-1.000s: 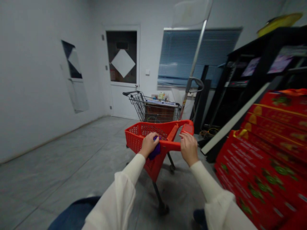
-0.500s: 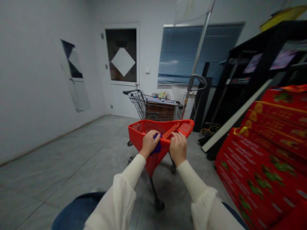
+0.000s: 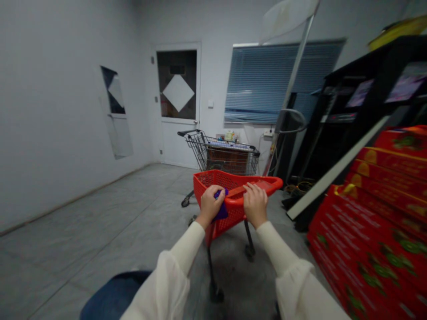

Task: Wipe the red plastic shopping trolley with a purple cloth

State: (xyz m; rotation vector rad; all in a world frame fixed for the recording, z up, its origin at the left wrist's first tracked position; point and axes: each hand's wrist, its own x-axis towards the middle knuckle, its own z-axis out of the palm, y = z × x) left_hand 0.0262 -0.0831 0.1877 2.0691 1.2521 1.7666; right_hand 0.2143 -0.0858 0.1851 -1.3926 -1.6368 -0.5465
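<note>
Both my hands rest on the front rim of a red plastic shopping cart [image 3: 230,186] with a mesh basket, which stands on dark legs and casters. My left hand [image 3: 211,205] is closed around a purple object [image 3: 220,210], probably a cloth, pressing it against the rim. Part of that object is hidden by my fingers. My right hand [image 3: 255,204] sits a short way to the right, its fingers curled over the red handle [image 3: 258,189]. White sleeves cover both forearms.
A wire shopping cart [image 3: 222,153] stands ahead near a white door [image 3: 178,106]. Stacked red cartons [image 3: 376,222] line the right, beside a black display rack [image 3: 363,102]. A metal pole [image 3: 290,80] rises behind the red cart. The floor is grey tile.
My right hand has slid left along the rim, closer to my left hand. The red cart has turned slightly, and the room has shifted right in view.
</note>
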